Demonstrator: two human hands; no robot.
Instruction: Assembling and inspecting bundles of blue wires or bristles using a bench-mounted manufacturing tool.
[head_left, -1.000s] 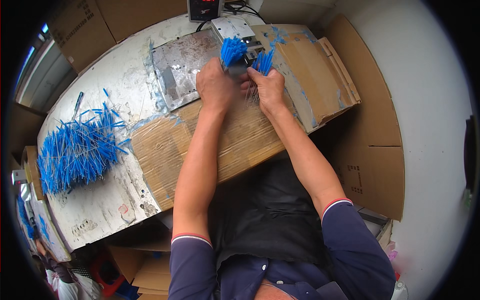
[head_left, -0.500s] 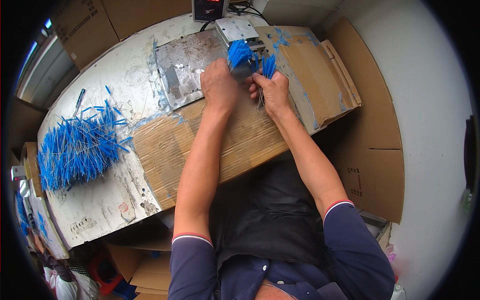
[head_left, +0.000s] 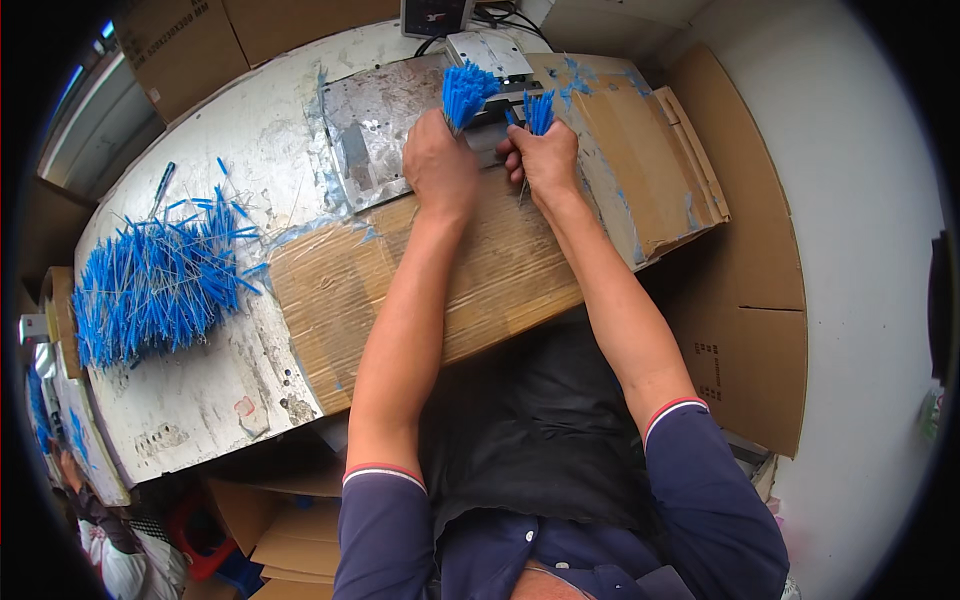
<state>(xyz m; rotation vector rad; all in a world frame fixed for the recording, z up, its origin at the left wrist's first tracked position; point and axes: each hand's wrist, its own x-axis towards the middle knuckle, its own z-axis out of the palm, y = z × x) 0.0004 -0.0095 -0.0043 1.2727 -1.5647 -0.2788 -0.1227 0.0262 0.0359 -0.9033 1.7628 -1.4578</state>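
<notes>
While the left hand [head_left: 436, 165] gripped a thick bunch of blue-tipped wires [head_left: 467, 92], the right hand [head_left: 548, 158] held a smaller bunch [head_left: 540, 112] nearby in curled fingers [head_left: 514, 161]; a loose pile [head_left: 160, 285] lay leftward on the desk [head_left: 235, 125].

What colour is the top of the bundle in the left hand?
Blue; the bundle in the left hand shows best in the head view.

Navy short-sleeved shirt [head_left: 600, 550] with red-white cuff bands [head_left: 385, 470], black garment [head_left: 540, 440] below
</notes>
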